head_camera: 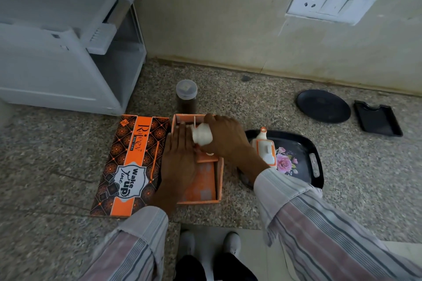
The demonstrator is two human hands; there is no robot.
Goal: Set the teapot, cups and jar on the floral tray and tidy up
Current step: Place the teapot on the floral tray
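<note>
presently the right hand is gripping a white cup, fingers closed around it, and is holding it tilted on its side above the open orange box. the left hand is lying flat, fingers straight and together, on the box's left edge, clamping nothing. the two hands are covering most of the box's interior, so its contents are hard to make out; only an orange divider and a thin white upright piece are showing. the box lid, printed orange and black, is lying just beside the box on its left. the teapot, white with orange trim, is sitting on the floral tray to the right; the right forearm is hiding the tray's near left corner. the jar, dark contents under a clear cap, is standing upright on the counter behind the box, off the tray. a black plate and a small black dish are lying well apart at far right.
</note>
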